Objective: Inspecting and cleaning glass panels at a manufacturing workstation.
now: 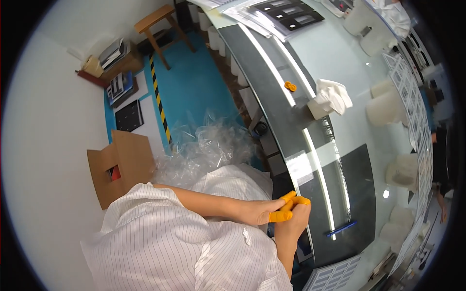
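Nearest the camera, both forearms come out of a white pinstriped coat (184,242) and meet at the near edge of the desk (340,53). The left hand (257,212) and right hand (295,218) are pressed together, fingers touching; orange finger cots (280,216) cover several fingertips, and the left fingers pinch at the right hand's covered fingertips. Whether anything else sits between the fingers cannot be told; the hands look closed on each other, not spread.

Just beyond the hands lies a dark mat (357,203) on the glassy desk, and on it, to the right of the hands and well apart from them, a blue pen (341,229). Left of the person, on the floor, a heap of clear plastic wrap (208,145) lies next to an open brown cardboard box (119,167).

Farther along the desk a crumpled white cloth (334,95) rests on a small pale block, and near it, on the dark strip, sits a small orange piece (290,86), much like the finger cots. Several white cylindrical containers (386,107) stand along the right side. At the far end are dark trays (291,13) on paper sheets. Across the blue floor (194,82) a wooden stool (162,29) stands near the wall
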A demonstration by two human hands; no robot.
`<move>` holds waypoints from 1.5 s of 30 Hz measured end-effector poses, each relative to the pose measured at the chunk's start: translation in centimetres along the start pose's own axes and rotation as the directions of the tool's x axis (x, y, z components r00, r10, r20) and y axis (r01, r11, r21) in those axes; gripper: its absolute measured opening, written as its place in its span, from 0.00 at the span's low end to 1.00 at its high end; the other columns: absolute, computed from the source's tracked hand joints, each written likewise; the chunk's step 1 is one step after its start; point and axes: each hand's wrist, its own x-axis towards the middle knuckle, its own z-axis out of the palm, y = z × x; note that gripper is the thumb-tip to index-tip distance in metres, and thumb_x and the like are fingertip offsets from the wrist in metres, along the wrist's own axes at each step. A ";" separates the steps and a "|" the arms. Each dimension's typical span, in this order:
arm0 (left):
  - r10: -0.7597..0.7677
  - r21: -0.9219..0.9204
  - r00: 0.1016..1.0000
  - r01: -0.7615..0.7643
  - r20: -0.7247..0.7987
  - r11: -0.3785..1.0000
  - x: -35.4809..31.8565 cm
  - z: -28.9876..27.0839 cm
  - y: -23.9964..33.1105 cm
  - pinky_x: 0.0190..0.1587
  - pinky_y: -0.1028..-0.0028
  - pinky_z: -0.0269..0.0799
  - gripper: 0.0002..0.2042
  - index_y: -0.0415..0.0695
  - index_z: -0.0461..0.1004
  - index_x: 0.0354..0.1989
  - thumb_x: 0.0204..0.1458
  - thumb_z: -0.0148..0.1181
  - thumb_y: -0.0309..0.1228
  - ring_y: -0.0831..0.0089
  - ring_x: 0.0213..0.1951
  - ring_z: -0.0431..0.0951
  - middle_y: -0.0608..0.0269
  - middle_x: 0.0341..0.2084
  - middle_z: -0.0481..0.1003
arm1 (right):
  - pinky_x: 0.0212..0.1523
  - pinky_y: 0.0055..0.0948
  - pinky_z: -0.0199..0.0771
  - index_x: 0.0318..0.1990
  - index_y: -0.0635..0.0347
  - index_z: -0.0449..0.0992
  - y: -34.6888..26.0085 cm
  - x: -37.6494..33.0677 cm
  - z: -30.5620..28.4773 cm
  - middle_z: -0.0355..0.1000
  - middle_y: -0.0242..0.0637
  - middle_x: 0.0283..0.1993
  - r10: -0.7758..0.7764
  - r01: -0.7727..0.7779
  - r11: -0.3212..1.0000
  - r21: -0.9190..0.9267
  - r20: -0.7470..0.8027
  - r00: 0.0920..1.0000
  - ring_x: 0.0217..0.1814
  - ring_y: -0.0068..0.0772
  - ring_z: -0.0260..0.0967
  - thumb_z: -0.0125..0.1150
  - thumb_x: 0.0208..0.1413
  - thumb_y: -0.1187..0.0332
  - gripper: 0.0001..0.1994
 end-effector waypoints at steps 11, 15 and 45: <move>0.630 0.799 0.517 0.212 -0.580 0.562 -0.3 -11.0 7.5 0.29 0.77 0.66 0.15 0.46 0.71 0.41 0.42 0.60 0.24 0.74 0.24 0.68 0.62 0.32 0.70 | 0.43 0.25 0.62 0.40 0.68 0.63 5.9 0.4 -5.5 0.63 0.41 0.39 0.466 -0.412 0.876 0.252 -0.219 0.857 0.39 0.29 0.62 0.45 0.51 0.82 0.09; 0.746 0.850 0.433 0.396 -0.506 0.347 4.1 -17.7 8.4 0.32 0.72 0.68 0.14 0.44 0.70 0.41 0.42 0.59 0.24 0.66 0.26 0.71 0.57 0.31 0.68 | 0.44 0.21 0.63 0.41 0.66 0.62 2.9 0.0 -2.1 0.62 0.40 0.44 0.414 -0.291 0.785 0.547 -0.115 0.903 0.41 0.26 0.63 0.44 0.52 0.82 0.09; 0.389 0.746 0.856 -0.005 -0.342 0.666 3.7 0.5 0.0 0.32 0.72 0.71 0.12 0.39 0.68 0.35 0.40 0.58 0.18 0.63 0.30 0.73 0.57 0.30 0.67 | 0.46 0.21 0.65 0.39 0.67 0.65 1.4 -1.8 -1.1 0.66 0.39 0.38 0.513 -0.376 0.452 0.809 0.109 0.852 0.41 0.25 0.65 0.51 0.47 0.85 0.11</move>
